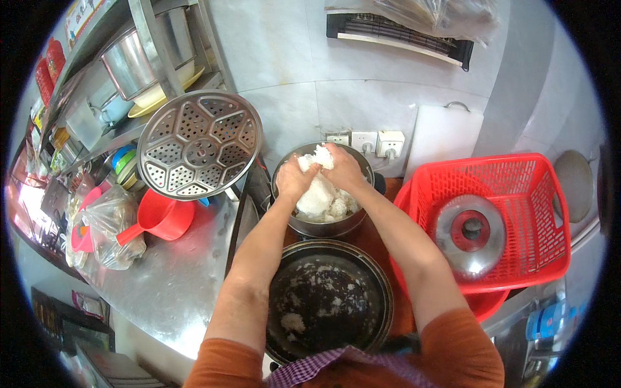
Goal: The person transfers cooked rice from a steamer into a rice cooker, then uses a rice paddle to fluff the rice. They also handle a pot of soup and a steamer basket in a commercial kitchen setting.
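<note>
My left hand point(294, 178) and my right hand point(345, 171) are together over a deep metal pot point(325, 229), their fingers closed around a clump of white rice point(317, 157). Below them, a larger rounded mass of what looks like cooked rice point(316, 196) sits in the pot, with looser lumps on its right side. The undersides of my fingers are hidden. Nearer to me is a wide black pan point(326, 301) with white bits stuck to its bottom.
A perforated steamer plate point(200, 145) leans at the left, above a red dipper point(169, 216) on the steel counter point(174, 278). On the right, a red basket point(533, 258) holds a glass lid point(469, 236). Wall sockets point(390, 143) and a white board point(444, 139) are behind the pot.
</note>
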Available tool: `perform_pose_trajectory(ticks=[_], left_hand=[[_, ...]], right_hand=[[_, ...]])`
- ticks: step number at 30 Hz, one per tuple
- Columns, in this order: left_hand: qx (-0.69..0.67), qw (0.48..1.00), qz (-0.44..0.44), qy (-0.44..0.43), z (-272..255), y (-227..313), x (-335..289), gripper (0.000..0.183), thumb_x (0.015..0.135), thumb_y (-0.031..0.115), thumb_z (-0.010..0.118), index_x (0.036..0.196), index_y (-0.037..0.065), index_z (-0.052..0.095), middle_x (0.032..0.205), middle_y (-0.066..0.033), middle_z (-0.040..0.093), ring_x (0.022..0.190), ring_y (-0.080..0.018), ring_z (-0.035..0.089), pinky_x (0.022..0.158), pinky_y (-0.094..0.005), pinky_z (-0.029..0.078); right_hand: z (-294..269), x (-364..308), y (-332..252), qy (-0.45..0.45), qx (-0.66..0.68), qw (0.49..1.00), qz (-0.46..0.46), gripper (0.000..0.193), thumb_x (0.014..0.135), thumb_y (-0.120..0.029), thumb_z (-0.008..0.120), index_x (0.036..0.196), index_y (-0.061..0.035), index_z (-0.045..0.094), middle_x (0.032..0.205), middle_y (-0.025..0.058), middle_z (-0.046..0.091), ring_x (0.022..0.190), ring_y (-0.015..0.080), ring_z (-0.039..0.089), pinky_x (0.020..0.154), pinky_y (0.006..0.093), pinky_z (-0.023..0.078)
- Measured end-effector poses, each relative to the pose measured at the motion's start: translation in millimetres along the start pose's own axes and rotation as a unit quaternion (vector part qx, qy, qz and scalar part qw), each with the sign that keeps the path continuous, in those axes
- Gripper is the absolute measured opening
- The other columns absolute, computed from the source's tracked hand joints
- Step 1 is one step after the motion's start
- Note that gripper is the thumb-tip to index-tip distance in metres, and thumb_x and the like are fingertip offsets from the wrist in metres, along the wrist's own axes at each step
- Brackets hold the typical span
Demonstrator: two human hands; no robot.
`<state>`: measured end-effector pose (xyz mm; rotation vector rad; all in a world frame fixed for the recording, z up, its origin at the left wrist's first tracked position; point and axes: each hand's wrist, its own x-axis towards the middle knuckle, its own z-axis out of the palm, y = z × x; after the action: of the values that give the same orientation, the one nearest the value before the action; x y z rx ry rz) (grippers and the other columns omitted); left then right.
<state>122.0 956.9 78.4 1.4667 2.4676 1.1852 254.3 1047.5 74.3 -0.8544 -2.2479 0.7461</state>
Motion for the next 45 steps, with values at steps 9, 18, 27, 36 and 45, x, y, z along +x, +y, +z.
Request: perform_pose_trajectory(ticks=[9,18,27,36,45], left_hand=[[-0.484,0.873,-0.042,0.024,0,-9,5,0.035,0.078,0.010,0.075,0.102,-0.002,0.054,0.090,-0.0097,0.065,0.075,-0.0141,0.061,0.064,-0.0289,0.051],[-0.383,0.905,-0.178,0.045,32,-45,17,0.078,0.081,0.038,0.072,0.129,-0.012,0.037,0.118,-0.0247,0.055,0.101,-0.0283,0.058,0.085,-0.0357,0.048],[-0.391,0.879,-0.262,-0.069,-8,-29,16,0.081,0.090,0.049,0.054,0.138,-0.010,0.027,0.135,-0.0216,0.043,0.118,-0.0291,0.048,0.097,-0.0411,0.041],[-0.270,0.951,-0.103,-0.113,-7,-17,-7,0.070,0.086,0.037,0.066,0.137,-0.002,0.035,0.125,-0.0114,0.054,0.115,-0.0273,0.051,0.095,-0.0429,0.042],[-0.574,0.799,-0.123,-0.131,8,9,-30,0.043,0.083,0.006,0.069,0.122,0.003,0.049,0.108,-0.0094,0.062,0.095,-0.0207,0.061,0.081,-0.0347,0.051]], right_hand=[[-11,17,-13,-0.102,-0.188,0.971,0.108,0.074,0.077,-0.046,0.061,0.139,-0.0133,0.039,0.118,0.0174,0.060,0.109,0.0320,0.058,0.090,0.0422,0.046],[-3,-21,-60,-0.174,-0.316,0.933,0.008,0.077,0.065,-0.047,0.074,0.124,-0.0035,0.050,0.117,0.0189,0.058,0.111,0.0321,0.053,0.094,0.0405,0.044],[16,-34,-48,-0.121,0.014,0.986,0.110,0.084,0.058,-0.030,0.085,0.121,0.0038,0.041,0.114,0.0197,0.057,0.109,0.0319,0.056,0.092,0.0387,0.044],[-5,-12,1,-0.006,0.464,0.870,0.169,0.074,0.061,-0.006,0.082,0.120,0.0037,0.038,0.111,0.0177,0.053,0.100,0.0234,0.057,0.082,0.0346,0.050],[12,-5,-5,0.029,0.507,0.848,0.149,0.053,0.080,-0.004,0.069,0.128,-0.0004,0.046,0.109,0.0139,0.061,0.089,0.0190,0.061,0.080,0.0316,0.050]])
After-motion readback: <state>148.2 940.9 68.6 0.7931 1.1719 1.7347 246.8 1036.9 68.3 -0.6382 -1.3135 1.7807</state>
